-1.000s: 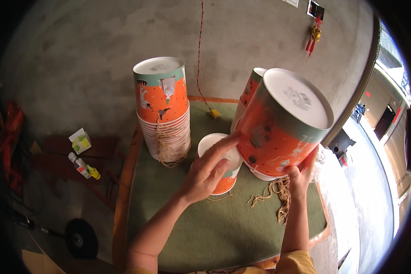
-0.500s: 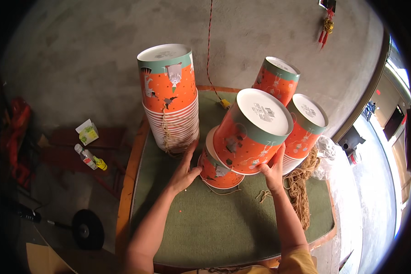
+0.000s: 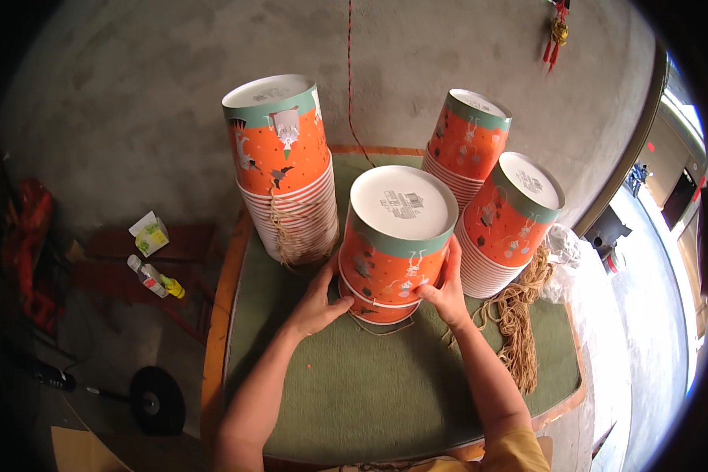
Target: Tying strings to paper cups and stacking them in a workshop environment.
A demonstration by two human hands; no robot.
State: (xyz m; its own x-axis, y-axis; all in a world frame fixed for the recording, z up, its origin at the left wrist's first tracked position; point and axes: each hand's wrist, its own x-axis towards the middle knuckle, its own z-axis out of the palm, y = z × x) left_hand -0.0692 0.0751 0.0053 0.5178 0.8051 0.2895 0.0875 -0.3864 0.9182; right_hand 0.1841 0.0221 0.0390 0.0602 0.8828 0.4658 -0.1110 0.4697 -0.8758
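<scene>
Tub-stacking is the step in hand rn imo: upper tub [image 3: 393, 259], orange w/ a green band, is bottom-up w/ its white base facing the cam, sitting over lower tub [image 3: 376, 310], w/ just the lower one's rim end poking out underneath. Can't tell how snug the fit is b/c the inside's hidden. Next move prob calls for even pressure from both sides and keeping the upper one straight, since a tilt could jam the two. As for where it is: upper tub's right between the hands, near the middle of the green-topped desk [image 3: 354, 401]. Right grip [image 3: 448, 303] is clamped on its R side, thumb on the front just above the rim, fingers up along the wall. Left grip [image 3: 313, 308] is at the lower L, thumb and fingers spread apart, thumb tip by the rims, fingertips partly out of sight behind the tub, so can't tell if it's pressing or just steadying. Tall left stack [image 3: 279, 165] w/ twine [image 3: 283, 228] down its side is just beyond the L fingers; right stack [image 3: 511, 220] is near the R hand, w/ rear stack [image 3: 466, 141] behind it, and a loose twine hank [image 3: 519, 338] hangs about below.
</scene>
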